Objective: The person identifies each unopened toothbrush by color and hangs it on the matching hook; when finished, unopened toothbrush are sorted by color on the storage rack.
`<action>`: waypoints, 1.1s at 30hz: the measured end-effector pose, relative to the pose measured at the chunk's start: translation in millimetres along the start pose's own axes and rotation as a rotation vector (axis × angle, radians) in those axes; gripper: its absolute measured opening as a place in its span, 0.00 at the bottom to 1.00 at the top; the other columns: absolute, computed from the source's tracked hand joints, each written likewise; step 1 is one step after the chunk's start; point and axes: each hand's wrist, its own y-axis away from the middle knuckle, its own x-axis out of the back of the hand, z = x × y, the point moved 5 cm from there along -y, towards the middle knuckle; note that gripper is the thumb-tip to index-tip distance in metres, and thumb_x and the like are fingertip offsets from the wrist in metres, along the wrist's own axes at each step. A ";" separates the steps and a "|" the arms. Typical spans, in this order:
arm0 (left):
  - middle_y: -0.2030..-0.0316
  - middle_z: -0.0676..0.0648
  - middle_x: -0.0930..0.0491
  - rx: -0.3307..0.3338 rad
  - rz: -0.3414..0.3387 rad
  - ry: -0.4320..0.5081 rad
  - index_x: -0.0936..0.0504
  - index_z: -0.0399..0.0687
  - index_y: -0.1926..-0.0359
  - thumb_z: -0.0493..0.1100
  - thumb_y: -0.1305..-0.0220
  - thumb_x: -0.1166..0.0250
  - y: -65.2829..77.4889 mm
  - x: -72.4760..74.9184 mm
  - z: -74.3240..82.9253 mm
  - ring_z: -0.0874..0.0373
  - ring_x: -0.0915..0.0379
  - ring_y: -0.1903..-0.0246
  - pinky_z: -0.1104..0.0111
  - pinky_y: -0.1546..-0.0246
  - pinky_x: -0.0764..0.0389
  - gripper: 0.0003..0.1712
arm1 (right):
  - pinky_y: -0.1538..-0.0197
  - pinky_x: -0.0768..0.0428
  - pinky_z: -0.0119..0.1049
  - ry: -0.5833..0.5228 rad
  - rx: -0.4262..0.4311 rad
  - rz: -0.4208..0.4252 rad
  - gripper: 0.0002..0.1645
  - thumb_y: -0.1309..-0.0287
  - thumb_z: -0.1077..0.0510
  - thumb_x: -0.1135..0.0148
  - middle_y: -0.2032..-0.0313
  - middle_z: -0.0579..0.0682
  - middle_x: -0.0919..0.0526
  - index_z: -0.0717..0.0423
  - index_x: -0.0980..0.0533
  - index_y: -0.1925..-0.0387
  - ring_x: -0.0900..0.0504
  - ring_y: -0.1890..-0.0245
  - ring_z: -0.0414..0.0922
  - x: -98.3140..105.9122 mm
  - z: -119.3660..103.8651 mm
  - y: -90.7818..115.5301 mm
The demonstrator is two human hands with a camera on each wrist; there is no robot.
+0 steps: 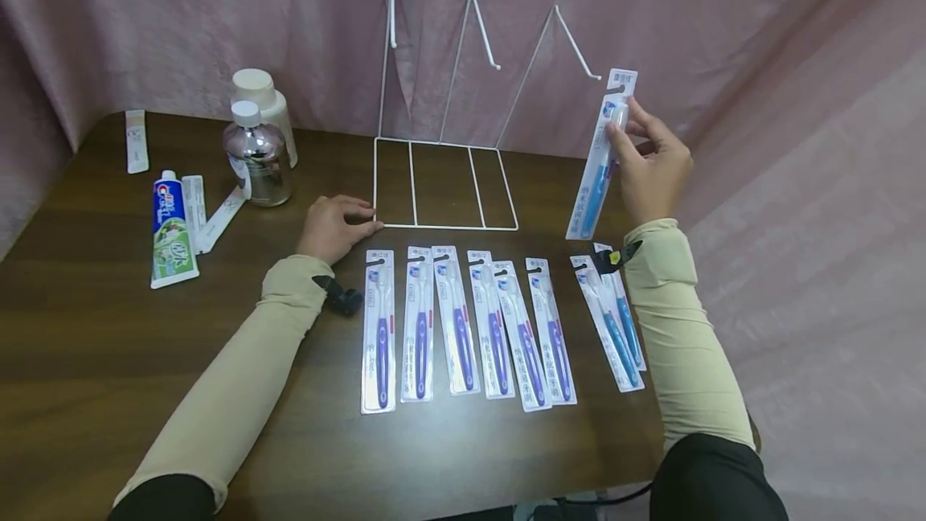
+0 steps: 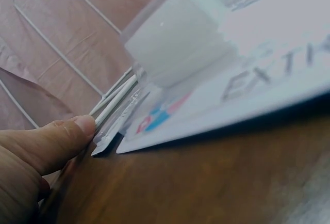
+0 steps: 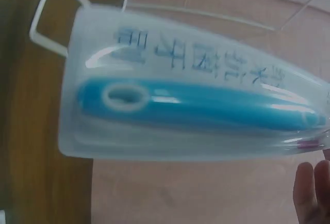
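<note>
My right hand (image 1: pixel 654 163) holds up a packaged toothbrush (image 1: pixel 595 183) with a blue handle, pinching it near the brush head, right of a white wire rack (image 1: pixel 456 227). The blue handle (image 3: pixel 206 102) fills the middle of the right wrist view. With thumb and fingers my left hand (image 1: pixel 334 227) pinches the rack's front left corner; the thumb (image 2: pixel 64 139) shows against the wire in the left wrist view. The rack has three upright hooks (image 1: pixel 485 30) with nothing hanging on them. Several packaged toothbrushes with purple handles (image 1: pixel 422 344) lie in a row before it.
Two more blue toothbrushes (image 1: pixel 615 340) lie under the right wrist. At left on the wooden table (image 1: pixel 108 392) are a toothpaste tube (image 1: pixel 172 231), a clear bottle (image 1: pixel 262 167), a white bottle (image 1: pixel 278 115) and small white packets (image 1: pixel 136 141). A pink curtain (image 1: pixel 289 14) hangs behind.
</note>
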 end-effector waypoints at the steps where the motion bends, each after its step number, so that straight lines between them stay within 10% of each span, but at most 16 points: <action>1: 0.47 0.37 0.13 -0.002 0.004 0.004 0.08 0.38 0.52 0.44 0.38 0.21 -1.0 -1.8 -0.3 0.39 0.21 0.44 0.47 0.33 0.35 0.18 | 0.68 0.21 0.25 0.001 -0.002 0.004 0.23 0.39 0.52 0.22 0.56 0.49 0.10 0.34 0.14 0.42 0.21 0.73 0.39 -4.3 -1.8 -2.1; 16: 0.49 0.38 0.12 -0.016 0.009 0.027 0.08 0.38 0.54 0.45 0.40 0.20 -5.8 -22.8 17.4 0.42 0.19 0.45 0.50 0.35 0.34 0.17 | 0.67 0.28 0.24 0.159 0.146 -0.008 0.22 0.38 0.47 0.23 0.57 0.48 0.08 0.49 0.15 0.46 0.25 0.78 0.29 -57.5 0.5 -42.0; 20: 0.49 0.39 0.12 -0.010 0.010 0.034 0.08 0.38 0.54 0.45 0.40 0.20 -3.4 -32.0 26.3 0.42 0.19 0.45 0.51 0.34 0.33 0.17 | 0.53 0.21 0.31 0.210 0.119 0.002 0.23 0.38 0.47 0.23 0.57 0.49 0.08 0.50 0.17 0.45 0.13 0.62 0.36 -68.0 7.6 -67.4; 24: 0.49 0.40 0.12 -0.032 -0.021 0.050 0.07 0.39 0.54 0.45 0.40 0.20 -3.5 -46.9 41.7 0.43 0.19 0.45 0.51 0.31 0.35 0.17 | 0.43 0.20 0.39 0.260 0.062 0.037 0.21 0.38 0.47 0.24 0.57 0.48 0.08 0.43 0.17 0.45 0.13 0.50 0.48 -53.9 16.7 -81.5; 33: 0.50 0.42 0.12 -0.058 -0.076 0.076 0.07 0.40 0.53 0.47 0.40 0.20 4.2 -67.3 64.3 0.45 0.18 0.45 0.54 0.34 0.31 0.18 | 0.53 0.24 0.35 0.331 -0.009 0.081 0.22 0.36 0.45 0.26 0.57 0.45 0.09 0.39 0.21 0.43 0.15 0.56 0.45 -27.1 32.1 -90.5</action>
